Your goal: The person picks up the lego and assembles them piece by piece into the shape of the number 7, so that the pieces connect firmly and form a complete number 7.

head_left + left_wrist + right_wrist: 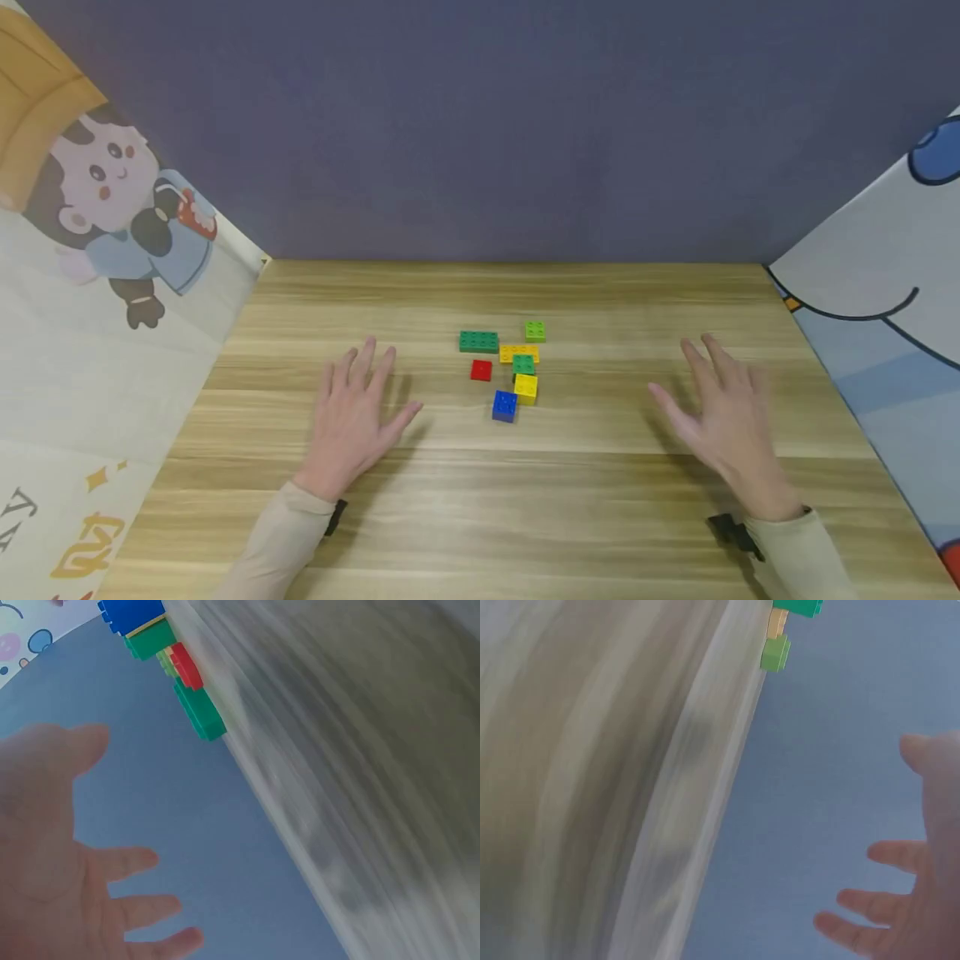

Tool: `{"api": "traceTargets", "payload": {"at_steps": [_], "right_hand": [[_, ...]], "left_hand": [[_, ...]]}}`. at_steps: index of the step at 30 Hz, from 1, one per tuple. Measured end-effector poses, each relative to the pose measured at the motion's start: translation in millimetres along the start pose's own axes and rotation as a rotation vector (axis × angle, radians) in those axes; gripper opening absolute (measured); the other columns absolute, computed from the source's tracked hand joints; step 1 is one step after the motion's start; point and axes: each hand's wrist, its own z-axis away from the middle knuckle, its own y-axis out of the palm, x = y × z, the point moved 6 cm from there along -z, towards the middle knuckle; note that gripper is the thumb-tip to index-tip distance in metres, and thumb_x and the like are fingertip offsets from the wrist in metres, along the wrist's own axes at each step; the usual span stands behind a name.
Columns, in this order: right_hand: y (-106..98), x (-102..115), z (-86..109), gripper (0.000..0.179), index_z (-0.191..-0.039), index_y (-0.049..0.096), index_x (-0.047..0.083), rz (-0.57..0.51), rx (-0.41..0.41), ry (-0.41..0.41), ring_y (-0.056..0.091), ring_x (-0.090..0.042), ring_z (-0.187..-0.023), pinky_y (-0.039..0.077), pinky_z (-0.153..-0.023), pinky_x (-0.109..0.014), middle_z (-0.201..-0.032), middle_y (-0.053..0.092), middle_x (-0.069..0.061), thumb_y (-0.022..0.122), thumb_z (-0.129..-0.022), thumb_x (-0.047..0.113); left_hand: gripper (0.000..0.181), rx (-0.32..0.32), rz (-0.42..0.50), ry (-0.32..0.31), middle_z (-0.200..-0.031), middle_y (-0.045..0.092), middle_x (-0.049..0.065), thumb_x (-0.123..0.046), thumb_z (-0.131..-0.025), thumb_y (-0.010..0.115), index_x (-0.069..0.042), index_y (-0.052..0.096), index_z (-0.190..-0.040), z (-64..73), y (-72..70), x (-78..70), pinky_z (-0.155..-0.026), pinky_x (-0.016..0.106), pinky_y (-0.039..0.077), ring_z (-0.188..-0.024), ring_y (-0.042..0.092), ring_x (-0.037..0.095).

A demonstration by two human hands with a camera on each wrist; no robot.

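Note:
Several toy building bricks lie grouped mid-table in the head view. A long dark green brick (478,342) and a flat red brick (482,370) are on the group's left, nearest my left hand (351,425). A lime brick (535,332) sits at the back. A long orange-yellow brick (510,353) lies partly behind a smaller green brick (523,364). In front are a yellow brick (526,389) and a blue brick (505,407). My left hand, fingers spread, hovers left of the bricks and holds nothing. Spread likewise, my right hand (723,425) is farther off to the right.
The wood-grain table (480,517) ends at a dark blue-grey panel (480,133) behind. Cartoon-printed panels flank it, the left one (45,358) and the right one (855,250). Dark straps or mounts show at both wrists, by the beige sleeves (273,533).

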Motion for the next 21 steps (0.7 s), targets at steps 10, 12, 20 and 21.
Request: {"api": "traceTargets", "payload": {"at_steps": [10, 12, 20, 21], "right_hand": [[6.9, 13.4, -2.7, 0.073, -0.155, 0.049, 0.000, -0.245, 0.001, -0.030, 0.065, -0.044, -0.120, 0.053, -0.098, -0.057, -0.160, 0.050, -0.024, 0.082, -0.093, 0.021], [6.4, 14.8, -3.8, 0.070, -0.154, 0.052, 0.001, -0.287, -0.011, -0.022, 0.065, -0.041, -0.120, 0.051, -0.104, -0.040, -0.158, 0.054, -0.022, 0.082, -0.093, 0.017], [7.8, 24.8, -6.6, 0.058, -0.146, 0.062, 0.003, -0.407, -0.070, -0.024, 0.069, -0.031, -0.112, 0.043, -0.100, -0.004, -0.142, 0.067, -0.021, 0.080, -0.091, 0.005], [8.7, 26.1, -6.4, 0.057, -0.145, 0.063, 0.003, -0.415, -0.070, -0.023, 0.070, -0.031, -0.111, 0.044, -0.099, -0.004, -0.140, 0.068, -0.020, 0.081, -0.091, 0.004]], "left_hand": [[0.081, 0.022, 0.145, -0.037, -0.164, 0.045, 0.025, -0.061, -0.099, 0.063, -0.008, 0.048, -0.158, -4.6, -0.3, -8.3, -0.116, 0.069, 0.042, -0.144, 0.049, 0.050], [0.077, 0.031, 0.218, -0.053, -0.163, 0.046, 0.023, -0.058, -0.100, 0.065, -0.008, 0.049, -0.157, -6.0, 0.2, -8.9, -0.116, 0.069, 0.041, -0.145, 0.049, 0.049], [0.065, 0.045, 0.463, -0.065, -0.157, 0.055, 0.020, -0.043, -0.101, 0.071, -0.006, 0.055, -0.152, -9.3, 2.6, -13.8, -0.120, 0.064, 0.040, -0.145, 0.051, 0.043], [0.063, 0.051, 0.486, -0.063, -0.156, 0.056, 0.019, -0.041, -0.101, 0.071, -0.006, 0.056, -0.151, -9.3, 3.7, -15.0, -0.120, 0.063, 0.040, -0.144, 0.052, 0.042]]}}
